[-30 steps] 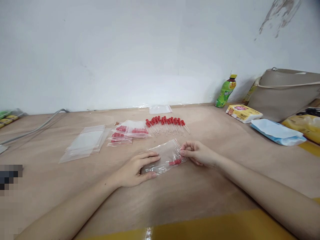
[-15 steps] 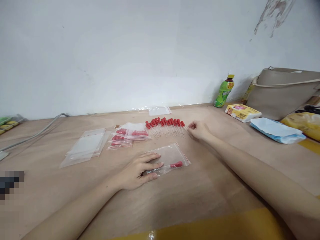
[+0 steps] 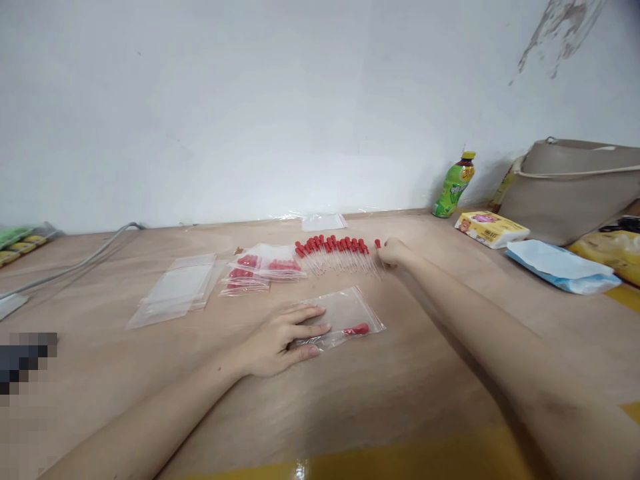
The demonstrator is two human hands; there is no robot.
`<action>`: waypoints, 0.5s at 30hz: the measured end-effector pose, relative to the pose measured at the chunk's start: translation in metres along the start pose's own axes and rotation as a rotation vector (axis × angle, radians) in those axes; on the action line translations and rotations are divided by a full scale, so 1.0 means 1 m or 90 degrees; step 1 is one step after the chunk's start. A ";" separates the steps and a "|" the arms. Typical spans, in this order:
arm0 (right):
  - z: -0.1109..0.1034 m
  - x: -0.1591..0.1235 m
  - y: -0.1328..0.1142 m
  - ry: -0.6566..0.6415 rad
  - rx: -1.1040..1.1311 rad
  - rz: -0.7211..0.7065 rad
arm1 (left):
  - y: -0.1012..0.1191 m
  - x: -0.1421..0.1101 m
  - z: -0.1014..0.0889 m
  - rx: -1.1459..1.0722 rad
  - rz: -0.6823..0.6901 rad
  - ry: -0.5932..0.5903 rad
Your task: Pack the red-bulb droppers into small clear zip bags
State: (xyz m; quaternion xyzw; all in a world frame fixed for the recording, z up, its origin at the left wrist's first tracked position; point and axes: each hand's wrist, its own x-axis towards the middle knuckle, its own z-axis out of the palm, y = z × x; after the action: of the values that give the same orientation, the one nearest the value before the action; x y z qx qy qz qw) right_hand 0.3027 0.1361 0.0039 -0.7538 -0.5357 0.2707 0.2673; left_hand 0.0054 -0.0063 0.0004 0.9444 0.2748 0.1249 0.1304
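My left hand [image 3: 287, 339] lies flat with spread fingers on a clear zip bag [image 3: 345, 308], pressing it to the table. Inside that bag is a dropper with a red bulb [image 3: 357, 329]; its stem runs toward my fingers. Farther back, my right hand [image 3: 395, 253] pinches a single dropper [image 3: 378, 244], its red bulb showing above the fingertips and its thin clear stem pointing down. Just left of it, a row of red-bulbed droppers [image 3: 333, 245] lies side by side, stems toward me. Several filled zip bags [image 3: 250, 272] overlap left of the row.
Flat clear bags [image 3: 177, 283] are stacked at left, and another bag [image 3: 324, 222] lies by the wall. At right stand a green bottle [image 3: 454, 185], a yellow tissue pack [image 3: 490, 229], a blue-white packet [image 3: 563, 265] and a grey handbag [image 3: 570, 190]. A grey cable [image 3: 95, 253] crosses the left.
My right hand has drawn one dropper away from the right end of the row, leaving a gap. My left hand stays on the bag. The view has shifted slightly.
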 end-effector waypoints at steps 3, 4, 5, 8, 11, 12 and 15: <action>-0.004 -0.003 0.005 0.017 0.074 -0.011 | 0.000 0.000 0.000 0.000 0.000 0.000; -0.004 -0.007 0.008 0.024 0.097 -0.020 | 0.000 -0.001 0.000 0.000 0.000 0.001; -0.004 -0.014 0.010 0.026 0.126 -0.034 | 0.001 -0.001 0.000 -0.001 0.000 0.003; 0.002 -0.047 0.019 -0.004 0.288 -0.120 | 0.001 0.000 0.000 -0.008 0.000 0.008; 0.012 -0.081 0.029 -0.029 0.446 -0.171 | 0.001 0.000 0.000 -0.005 0.001 0.010; 0.015 -0.090 0.031 -0.025 0.472 -0.161 | 0.001 0.000 0.000 -0.002 0.001 0.010; 0.022 -0.108 0.034 -0.014 0.532 -0.120 | 0.001 0.000 0.000 0.004 -0.003 0.010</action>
State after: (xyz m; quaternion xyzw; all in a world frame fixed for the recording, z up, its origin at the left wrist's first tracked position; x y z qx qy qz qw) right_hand 0.2796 0.0267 -0.0220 -0.5257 -0.4494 0.4468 0.5675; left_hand 0.0056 -0.0070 0.0009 0.9431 0.2783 0.1316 0.1257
